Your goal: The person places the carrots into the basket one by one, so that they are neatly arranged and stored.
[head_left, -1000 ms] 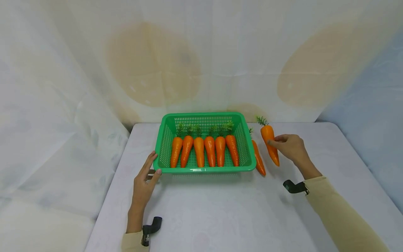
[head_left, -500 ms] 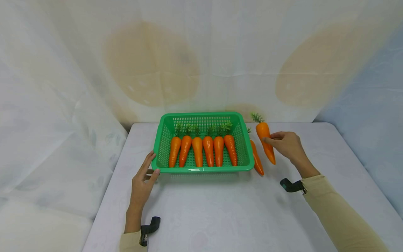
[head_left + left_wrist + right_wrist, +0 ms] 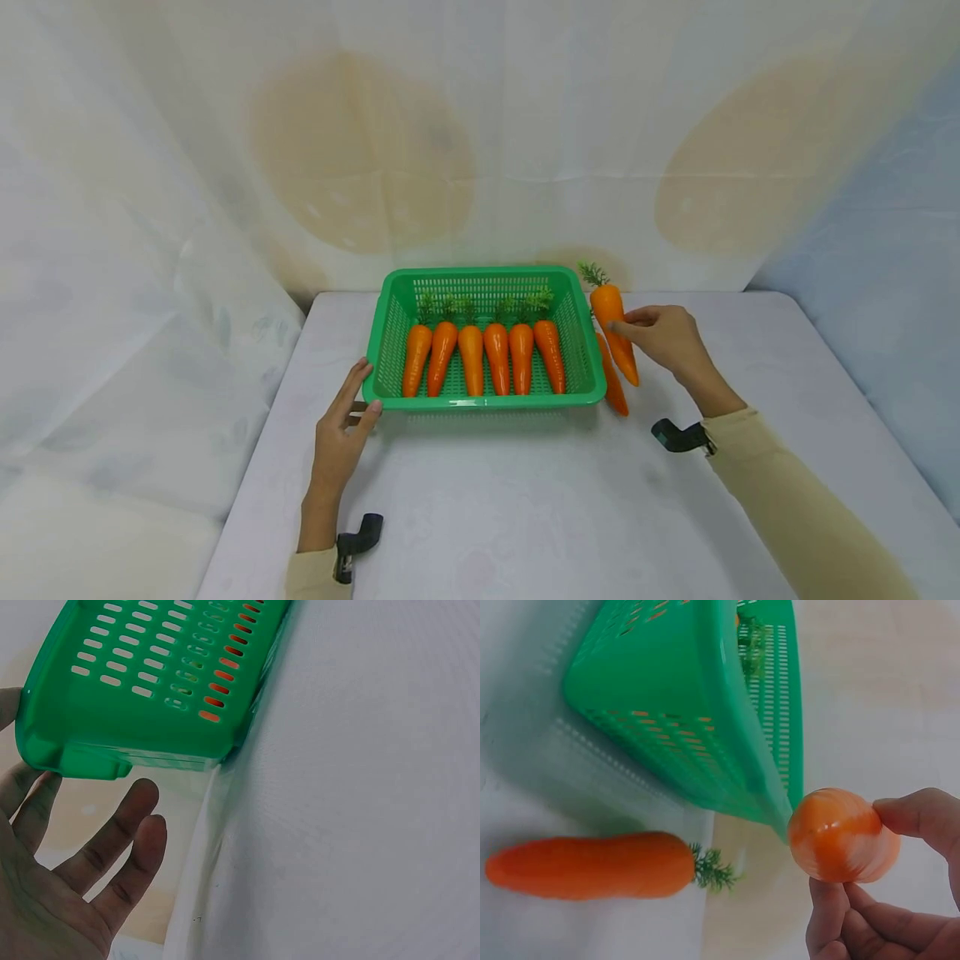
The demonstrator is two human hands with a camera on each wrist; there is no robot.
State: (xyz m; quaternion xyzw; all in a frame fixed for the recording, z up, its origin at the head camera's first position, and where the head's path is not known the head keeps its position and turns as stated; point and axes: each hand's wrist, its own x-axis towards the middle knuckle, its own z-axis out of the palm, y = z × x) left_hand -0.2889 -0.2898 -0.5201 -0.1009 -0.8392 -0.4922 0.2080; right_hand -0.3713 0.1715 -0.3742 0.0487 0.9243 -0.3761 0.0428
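Observation:
In the head view a green plastic basket (image 3: 480, 403) holds a row of several orange carrots (image 3: 472, 358) with leafy tops. My left hand (image 3: 339, 446) holds the basket's near left corner, thumb on the front rim and fingers at the side. The left wrist view has two fingers (image 3: 124, 862) stretched out below the rim. Between thumb and fingers, my right hand (image 3: 667, 337) pinches a carrot (image 3: 613, 321) in the air, just right of the basket's rim. Under it a second carrot (image 3: 592, 866) lies on the table beside the basket, partly hidden in the head view.
A white cloth covers the table (image 3: 480, 500). Behind the basket hangs a pale curtain (image 3: 525, 150) with tan patches, and more cloth closes off both sides. Each wrist wears a black camera mount (image 3: 360, 542).
My right hand has moved left with its carrot, up to the basket's right rim and over the carrot on the table. The left hand stays at the corner.

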